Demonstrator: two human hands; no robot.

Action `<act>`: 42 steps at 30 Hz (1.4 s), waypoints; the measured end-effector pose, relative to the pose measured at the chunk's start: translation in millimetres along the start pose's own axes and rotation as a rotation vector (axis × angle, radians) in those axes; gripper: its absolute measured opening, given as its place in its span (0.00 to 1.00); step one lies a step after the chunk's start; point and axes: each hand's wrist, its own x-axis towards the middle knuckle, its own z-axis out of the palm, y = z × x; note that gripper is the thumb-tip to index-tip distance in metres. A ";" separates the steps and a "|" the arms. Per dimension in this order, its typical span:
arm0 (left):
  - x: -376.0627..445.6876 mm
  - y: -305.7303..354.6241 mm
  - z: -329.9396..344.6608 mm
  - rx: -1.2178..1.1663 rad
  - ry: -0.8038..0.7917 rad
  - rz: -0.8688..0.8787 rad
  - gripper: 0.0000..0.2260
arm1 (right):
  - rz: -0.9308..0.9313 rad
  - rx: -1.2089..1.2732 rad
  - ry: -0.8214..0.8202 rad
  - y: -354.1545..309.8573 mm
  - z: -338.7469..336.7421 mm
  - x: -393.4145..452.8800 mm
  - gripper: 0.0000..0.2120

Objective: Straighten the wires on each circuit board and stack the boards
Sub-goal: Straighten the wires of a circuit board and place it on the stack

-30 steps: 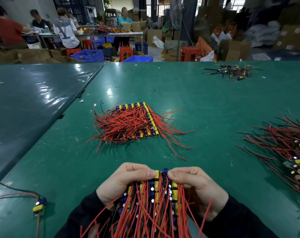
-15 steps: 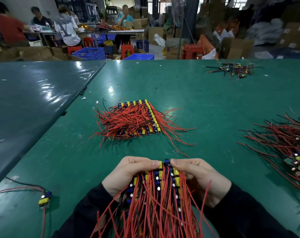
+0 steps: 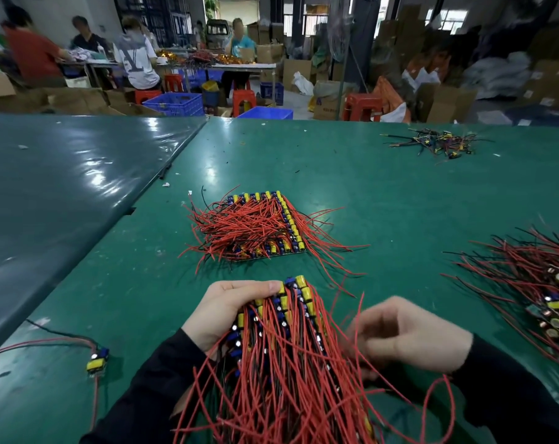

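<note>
We hold the panel of small circuit boards with yellow and blue parts (image 3: 291,302) low over the near edge of the green table mat (image 3: 399,200). Its long red wires (image 3: 291,379) trail toward us. Our left hand (image 3: 226,310) grips its left edge, fingers curled over the top. Our right hand (image 3: 409,334) is blurred beside the wires; we cannot tell whether it grips any. The panel looks light and stiff and its wires springy, so hold it by the edges. A finished stack (image 3: 259,229) lies beyond.
</note>
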 end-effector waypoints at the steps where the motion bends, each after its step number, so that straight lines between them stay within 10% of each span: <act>1: -0.2 0.1 0.2 -0.005 -0.002 -0.001 0.16 | -0.028 -0.025 -0.039 0.1 6.1 1.1 0.06; 10: 1.8 0.9 -2.2 0.015 0.026 0.025 0.19 | -0.022 0.427 0.019 2.2 26.7 12.2 0.14; 17: 2.0 -0.4 -0.7 0.034 0.030 0.001 0.17 | -0.049 0.268 0.051 -3.2 34.1 13.2 0.04; 42: -0.8 -4.0 3.1 -0.042 -0.138 -0.002 0.17 | -0.167 0.449 0.216 4.4 48.3 21.5 0.17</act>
